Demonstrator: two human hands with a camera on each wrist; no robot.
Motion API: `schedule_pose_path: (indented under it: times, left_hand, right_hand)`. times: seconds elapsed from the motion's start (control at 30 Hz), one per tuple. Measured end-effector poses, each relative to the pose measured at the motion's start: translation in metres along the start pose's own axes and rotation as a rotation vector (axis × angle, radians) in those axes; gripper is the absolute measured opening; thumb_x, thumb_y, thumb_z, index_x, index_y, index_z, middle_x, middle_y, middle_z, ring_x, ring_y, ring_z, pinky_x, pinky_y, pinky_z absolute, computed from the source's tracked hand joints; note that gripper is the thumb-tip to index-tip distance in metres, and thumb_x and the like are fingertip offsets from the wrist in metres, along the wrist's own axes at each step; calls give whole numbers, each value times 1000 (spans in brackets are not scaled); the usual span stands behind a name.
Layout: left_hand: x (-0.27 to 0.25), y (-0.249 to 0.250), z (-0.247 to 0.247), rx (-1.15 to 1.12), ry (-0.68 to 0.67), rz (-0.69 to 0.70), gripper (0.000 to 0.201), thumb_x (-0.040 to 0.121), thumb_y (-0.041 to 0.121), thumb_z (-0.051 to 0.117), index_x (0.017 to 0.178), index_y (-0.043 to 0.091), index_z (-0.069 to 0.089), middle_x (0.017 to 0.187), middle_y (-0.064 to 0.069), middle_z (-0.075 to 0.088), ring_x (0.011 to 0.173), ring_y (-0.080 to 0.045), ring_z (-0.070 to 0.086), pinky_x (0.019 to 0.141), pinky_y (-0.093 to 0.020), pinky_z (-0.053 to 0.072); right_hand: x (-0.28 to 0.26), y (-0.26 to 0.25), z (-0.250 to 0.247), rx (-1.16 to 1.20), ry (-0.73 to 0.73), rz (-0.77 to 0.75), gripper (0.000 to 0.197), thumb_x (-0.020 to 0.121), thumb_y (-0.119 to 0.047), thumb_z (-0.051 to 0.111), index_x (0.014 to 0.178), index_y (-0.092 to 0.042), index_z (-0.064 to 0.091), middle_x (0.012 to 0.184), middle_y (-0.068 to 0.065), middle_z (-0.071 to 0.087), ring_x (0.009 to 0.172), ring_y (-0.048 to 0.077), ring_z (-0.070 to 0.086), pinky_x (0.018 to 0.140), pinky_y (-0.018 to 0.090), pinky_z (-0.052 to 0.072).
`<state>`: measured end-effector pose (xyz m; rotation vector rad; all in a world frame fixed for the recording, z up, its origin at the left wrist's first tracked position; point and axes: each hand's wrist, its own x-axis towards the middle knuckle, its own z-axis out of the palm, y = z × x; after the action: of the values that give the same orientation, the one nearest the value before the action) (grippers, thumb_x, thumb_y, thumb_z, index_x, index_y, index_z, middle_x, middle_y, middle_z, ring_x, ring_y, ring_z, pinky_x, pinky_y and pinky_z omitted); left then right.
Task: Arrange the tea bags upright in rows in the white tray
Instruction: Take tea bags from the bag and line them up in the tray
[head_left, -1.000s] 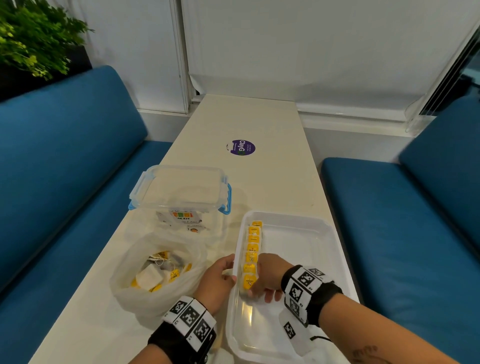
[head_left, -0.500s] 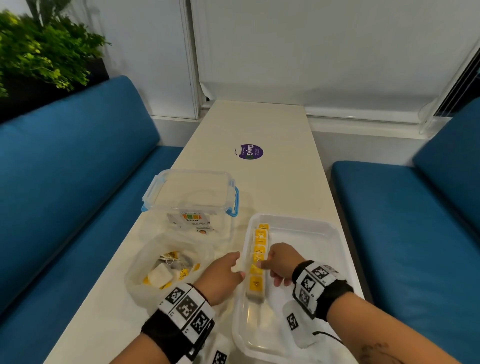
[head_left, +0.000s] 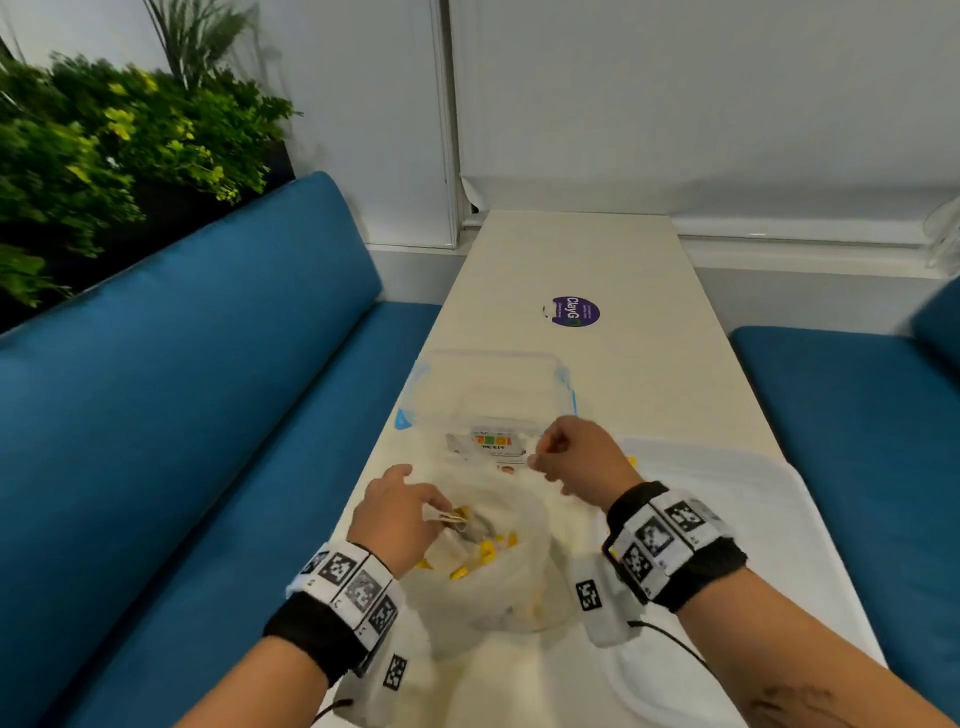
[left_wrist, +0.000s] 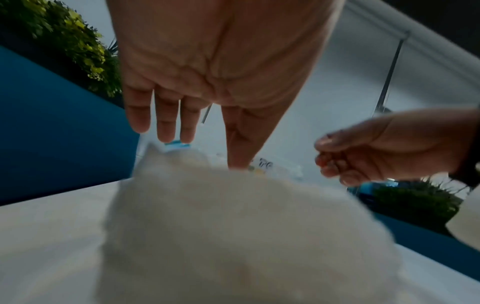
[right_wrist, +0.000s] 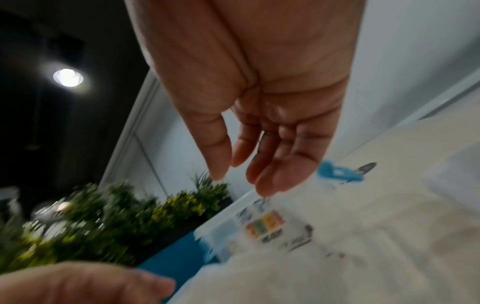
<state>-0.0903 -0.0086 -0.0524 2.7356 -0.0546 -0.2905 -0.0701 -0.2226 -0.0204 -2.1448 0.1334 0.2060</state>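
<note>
Fetching step: left hand (head_left: 397, 512) pinches a tea bag (head_left: 451, 516) inside the plastic bag (head_left: 498, 561) left of the white tray (head_left: 769, 519), right hand (head_left: 576, 457) hovers loosely curled, empty, over the bag; next, probably carry it to the tray and stand it upright.

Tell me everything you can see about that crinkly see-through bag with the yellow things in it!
The plastic bag is thin, cloudy-clear and crumpled, slumped on the table with its mouth open upward. Inside lie loose tea bags with yellow tags, jumbled rather than stacked. It sits in front of the clear lidded box and left of the white tray. The left hand reaches into its mouth and pinches something pale there; the right hand hovers above its far edge.
</note>
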Motion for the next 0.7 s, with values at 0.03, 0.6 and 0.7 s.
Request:
schedule_pose_path:
  times: [0.03, 0.6, 0.7]
  left_hand:
    - [2, -5, 3, 18, -28, -11, 25, 87, 27, 61, 110, 35, 65, 152, -2, 26, 137, -23, 28, 109, -33, 30]
    - [0, -37, 16, -80, -127, 219, 73, 83, -4, 44, 148, 22, 24, 142, 0, 33, 122, -17, 45, 92, -22, 41]
    - [-1, -40, 14, -95, -107, 228, 72, 84, -4, 45, 148, 22, 24, 142, 0, 33, 123, -16, 45, 93, -21, 40]
  right_hand:
    - [0, -6, 15, -49, -41, -33, 18, 82, -8, 65, 74, -16, 51, 72, -2, 54, 72, 18, 55, 63, 29, 46]
    - [-14, -8, 134, -809, -369, -27, 47, 90, -28, 51, 136, -18, 43, 138, 14, 35, 109, 33, 56, 91, 37, 47]
    - [-14, -8, 135, -806, -335, -82, 42, 91, -28, 51, 132, -18, 46, 132, 12, 42, 103, 33, 59, 87, 37, 48]
